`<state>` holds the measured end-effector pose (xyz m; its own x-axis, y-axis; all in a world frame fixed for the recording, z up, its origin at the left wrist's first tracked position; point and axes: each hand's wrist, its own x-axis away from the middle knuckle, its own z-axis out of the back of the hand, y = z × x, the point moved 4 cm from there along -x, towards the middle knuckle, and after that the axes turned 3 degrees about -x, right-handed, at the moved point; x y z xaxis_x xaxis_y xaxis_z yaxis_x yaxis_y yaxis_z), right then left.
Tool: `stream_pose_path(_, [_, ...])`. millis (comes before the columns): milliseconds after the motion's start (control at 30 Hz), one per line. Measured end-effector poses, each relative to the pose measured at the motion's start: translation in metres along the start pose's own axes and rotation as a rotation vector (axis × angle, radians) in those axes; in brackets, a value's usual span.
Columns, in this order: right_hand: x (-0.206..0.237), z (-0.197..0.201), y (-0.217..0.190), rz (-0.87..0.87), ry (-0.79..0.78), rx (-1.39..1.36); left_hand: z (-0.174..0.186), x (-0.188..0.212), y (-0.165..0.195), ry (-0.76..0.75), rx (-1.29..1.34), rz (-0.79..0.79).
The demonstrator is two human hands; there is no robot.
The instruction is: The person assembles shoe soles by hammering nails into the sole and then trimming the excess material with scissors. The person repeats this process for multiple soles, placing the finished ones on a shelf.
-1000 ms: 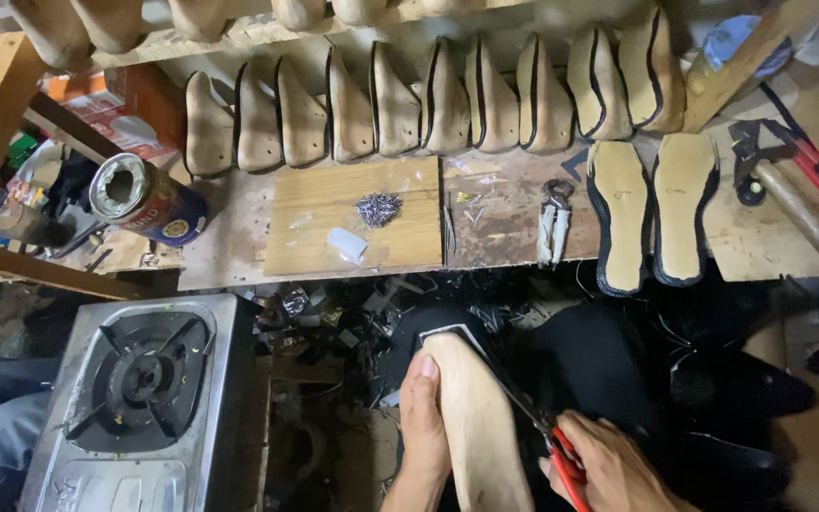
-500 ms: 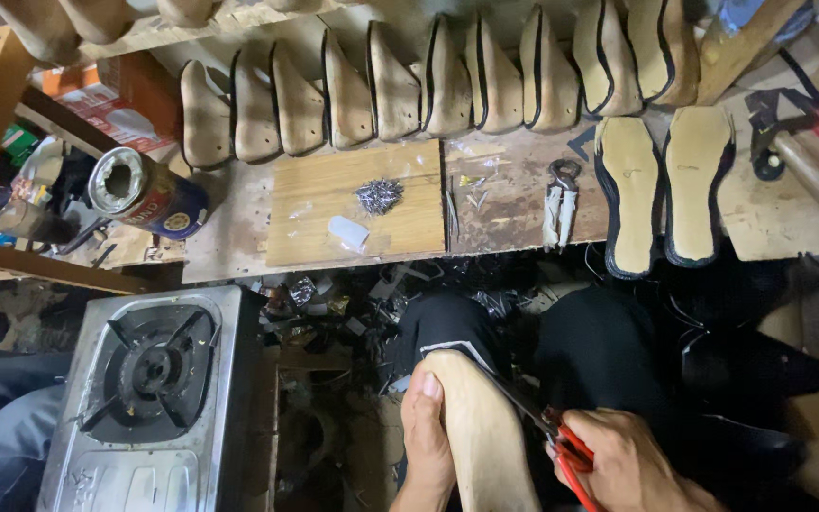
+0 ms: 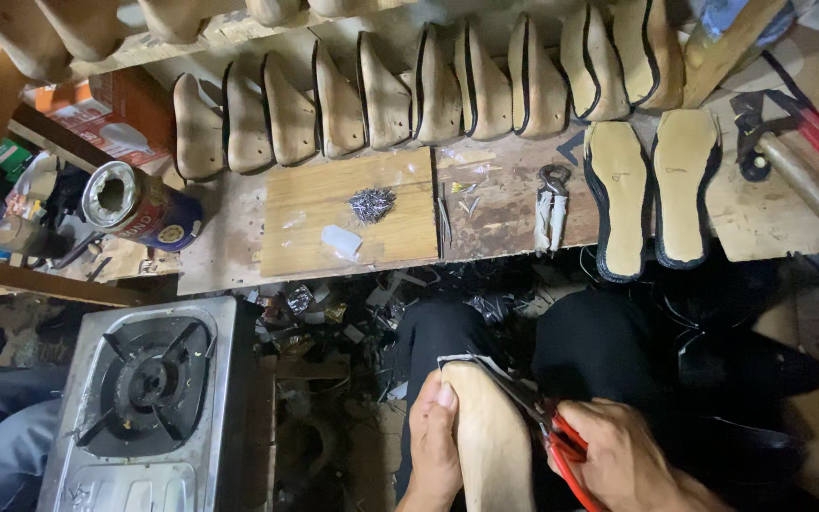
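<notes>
Between both hands (image 3: 523, 450), pale leather-edged shoe last (image 3: 487, 436)

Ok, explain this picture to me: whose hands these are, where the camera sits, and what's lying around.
The camera sits on a person's head, looking down over their lap. Their left hand steadies a pale wooden shoe form; their right hand grips red-handled pliers at its edge. Ahead, the workbench carries a row of similar forms, a pile of small nails, two flat soles, pincers and a hammer. A tin can lies left; a gas stove stands below.
</notes>
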<state>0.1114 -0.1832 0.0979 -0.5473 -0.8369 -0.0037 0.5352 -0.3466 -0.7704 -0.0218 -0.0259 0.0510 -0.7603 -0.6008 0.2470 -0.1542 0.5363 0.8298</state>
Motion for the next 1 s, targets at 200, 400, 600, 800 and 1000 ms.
stream_pose_path(200, [0.009,-0.008,0.022,-0.233,-0.048,-0.105,0.007,-0.003,0.002,0.025,-0.022,-0.006])
stream_pose_path(400, [-0.008,0.007,0.024,0.028,0.0,-0.347,0.001,-0.008,0.006,-0.205,-0.235,0.026])
stream_pose_path(600, [-0.024,-0.007,0.049,-0.294,-0.171,-0.407,-0.022,-0.011,-0.005,-0.291,-0.1,0.361])
stream_pose_path(800, [-0.02,-0.023,0.036,-0.171,0.17,-1.116,-0.036,0.012,-0.002,-0.356,-0.018,-0.042])
stream_pose_path(1000, [-0.017,-0.033,0.011,-0.375,-0.064,-0.734,-0.028,0.001,-0.018,-0.039,0.3,-0.148])
